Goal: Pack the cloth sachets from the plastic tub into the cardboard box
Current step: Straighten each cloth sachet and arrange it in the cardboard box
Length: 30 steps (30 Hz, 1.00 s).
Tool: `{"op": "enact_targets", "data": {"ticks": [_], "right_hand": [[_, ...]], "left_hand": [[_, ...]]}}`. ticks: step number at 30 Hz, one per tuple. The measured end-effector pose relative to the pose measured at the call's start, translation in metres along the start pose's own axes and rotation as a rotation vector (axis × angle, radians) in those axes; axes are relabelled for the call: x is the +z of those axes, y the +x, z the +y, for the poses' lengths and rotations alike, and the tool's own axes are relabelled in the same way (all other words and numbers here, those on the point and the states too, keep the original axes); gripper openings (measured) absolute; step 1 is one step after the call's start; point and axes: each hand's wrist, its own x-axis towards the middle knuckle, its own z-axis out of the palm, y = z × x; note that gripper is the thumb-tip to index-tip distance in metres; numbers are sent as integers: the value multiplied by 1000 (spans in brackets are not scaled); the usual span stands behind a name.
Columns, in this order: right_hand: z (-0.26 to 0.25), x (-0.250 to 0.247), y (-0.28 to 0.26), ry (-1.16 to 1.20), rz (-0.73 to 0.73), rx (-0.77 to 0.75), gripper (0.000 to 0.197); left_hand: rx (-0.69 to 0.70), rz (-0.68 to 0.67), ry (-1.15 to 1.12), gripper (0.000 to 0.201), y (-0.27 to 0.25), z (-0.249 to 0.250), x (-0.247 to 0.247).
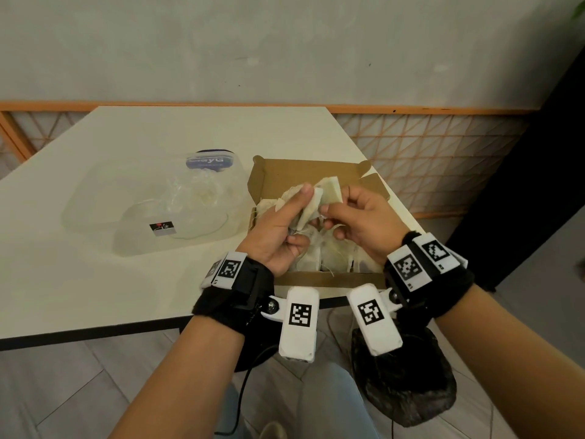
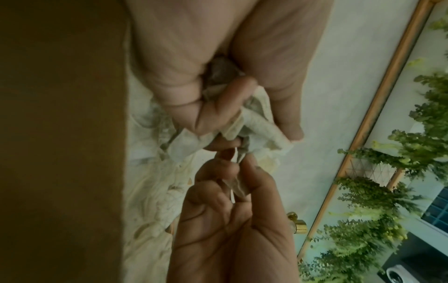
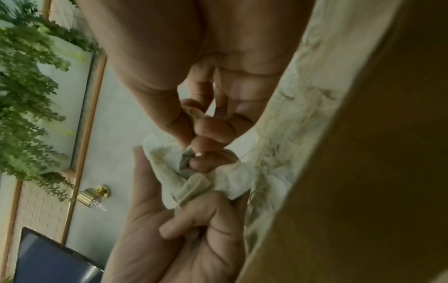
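An open cardboard box (image 1: 326,279) sits at the table's near right corner, with several cream cloth sachets (image 1: 335,253) piled inside. Both hands hover just above it. My left hand (image 1: 296,217) grips a crumpled bunch of sachets (image 2: 257,122) between thumb and curled fingers. My right hand (image 1: 336,202) pinches one folded sachet (image 1: 332,191) at the top of that bunch. In the left wrist view, the right hand (image 2: 236,159) pinches a cloth corner. The clear plastic tub (image 1: 95,198) stands left of the box, with crumpled clear plastic inside it.
A clear bag with a blue label (image 1: 209,161) lies at the tub's far side. The white table's (image 1: 95,296) right edge runs close beside the box. A dark bag (image 1: 408,381) and a cable lie on the floor below. An orange lattice railing (image 1: 427,160) stands behind.
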Motion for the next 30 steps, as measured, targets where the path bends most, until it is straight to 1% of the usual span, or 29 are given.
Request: {"op": "enact_targets", "data": {"ticks": [2, 4, 6, 8, 10, 12, 15, 17, 18, 20, 22, 24, 25, 26, 28, 30], "right_hand": [[6, 1, 0, -14, 29, -46, 27], [10, 4, -1, -13, 27, -78, 24], [13, 6, -2, 54, 0, -82, 27], [15, 7, -4, 113, 12, -81, 25], [16, 4, -3, 156, 52, -83, 26], [16, 1, -3, 194, 75, -120, 30], [14, -1, -2, 330, 134, -154, 29], [13, -3, -1, 426, 154, -120, 28], [12, -4, -1, 437, 151, -84, 29], [13, -3, 1, 374, 139, 12, 34], [14, 1, -1, 316, 103, 52, 25], [13, 3, -3, 342, 114, 17, 11], [12, 2, -3, 352, 150, -17, 15], [10, 0, -4, 372, 177, -47, 17], [3, -8, -3, 395, 197, -113, 7], [-4, -15, -4, 401, 157, -157, 21]], "left_hand": [[20, 3, 86, 16, 2, -2, 0], [37, 30, 134, 16, 5, -4, -2], [37, 54, 133, 24, 7, -4, -3], [28, 67, 124, 28, 8, -4, -3], [15, 73, 117, 23, 8, -4, -2], [-3, 77, 103, 20, 7, -3, 0], [-33, 102, 37, 12, 5, -1, 1], [-47, 127, -15, 5, 5, 0, 1], [-47, 134, -30, 4, 5, 0, 0], [-43, 130, -27, 12, 4, 0, 0], [-49, 111, -17, 16, 4, -1, 1], [-64, 101, -27, 8, 3, 0, 2], [-72, 110, -44, 8, 3, 1, 1], [-79, 123, -71, 12, 3, 2, 1], [-87, 133, -149, 18, 3, 4, -1], [-82, 115, -204, 23, 3, 5, -3]]}}
